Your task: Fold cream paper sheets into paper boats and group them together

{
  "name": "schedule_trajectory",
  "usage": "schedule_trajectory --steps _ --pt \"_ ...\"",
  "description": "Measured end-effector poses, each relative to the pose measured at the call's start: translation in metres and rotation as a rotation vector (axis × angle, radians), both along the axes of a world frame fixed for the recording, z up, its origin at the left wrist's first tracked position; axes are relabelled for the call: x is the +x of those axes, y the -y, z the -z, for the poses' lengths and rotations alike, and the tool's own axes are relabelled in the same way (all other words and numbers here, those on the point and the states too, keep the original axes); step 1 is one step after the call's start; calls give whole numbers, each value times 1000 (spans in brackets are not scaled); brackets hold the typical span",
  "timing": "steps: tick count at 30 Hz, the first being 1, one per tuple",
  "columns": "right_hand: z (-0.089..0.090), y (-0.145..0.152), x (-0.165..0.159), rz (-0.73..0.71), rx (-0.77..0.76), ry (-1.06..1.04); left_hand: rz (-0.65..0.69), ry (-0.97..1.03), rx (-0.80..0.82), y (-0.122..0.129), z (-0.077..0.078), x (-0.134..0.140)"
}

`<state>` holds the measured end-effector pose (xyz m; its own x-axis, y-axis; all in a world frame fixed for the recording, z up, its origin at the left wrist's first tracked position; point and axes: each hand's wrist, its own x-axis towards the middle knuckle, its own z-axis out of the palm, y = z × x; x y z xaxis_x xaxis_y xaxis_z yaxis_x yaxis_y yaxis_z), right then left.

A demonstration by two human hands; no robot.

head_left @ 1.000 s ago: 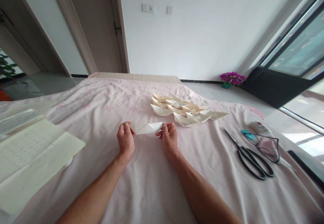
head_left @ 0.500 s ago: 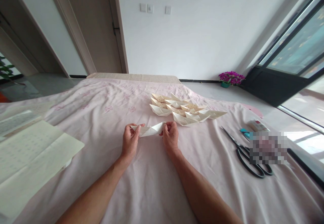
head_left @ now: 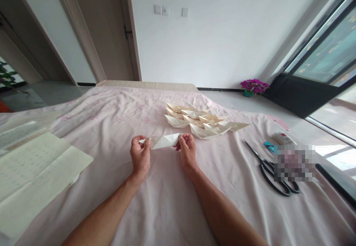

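Observation:
A folded white paper boat (head_left: 166,141) is stretched between my two hands, just above the cloth-covered table. My left hand (head_left: 140,154) pinches its left end between thumb and fingers. At the other end, my right hand (head_left: 187,150) is closed on the pointed tip, thumb on the near side. Just beyond my hands, several finished paper boats (head_left: 205,120) in white and cream sit close together in a cluster. Parts of the held boat's ends are hidden by my fingers.
Black-handled scissors (head_left: 274,173) lie open-bladed to the right, beside a small white box (head_left: 283,138) and a blurred-out patch. Sheets of pale paper (head_left: 47,172) are stacked at the left. The pink tablecloth (head_left: 167,209) is wrinkled. A potted purple plant (head_left: 253,86) stands on the floor.
My left hand has shifted slightly left, away from my right hand. The paper boat between them now looks drawn out longer and flatter. The boat cluster and scissors stay put.

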<state>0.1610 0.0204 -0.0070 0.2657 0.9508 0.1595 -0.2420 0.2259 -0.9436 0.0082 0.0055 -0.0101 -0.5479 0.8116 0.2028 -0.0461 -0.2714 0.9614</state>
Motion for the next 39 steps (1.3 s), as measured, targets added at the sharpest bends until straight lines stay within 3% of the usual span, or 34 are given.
schedule_trajectory --steps 6,13,15,20,22,30,33,36,39 --pt "0 4 -4 -193 -36 16 -12 -85 24 4 -5 1" --pt "-2 0 -1 -127 -4 8 99 -67 11 3 -7 -6" --pt "0 -2 2 -123 10 -19 149 -210 1 1 -10 -14" --pt "11 -8 8 -152 63 8 111 -909 148 -1 -20 -31" --pt "14 -8 9 -163 70 58 112 -1098 205 -3 -22 -31" --pt "15 -8 5 -201 56 143 214 -1319 160 -7 -15 -27" --pt "8 -5 10 -44 119 360 167 -1388 167 -4 -17 -28" --pt "-4 3 13 108 318 755 172 -1458 190 -1 -19 -27" --pt "-12 11 11 59 433 1128 183 -1516 212 2 -20 -21"
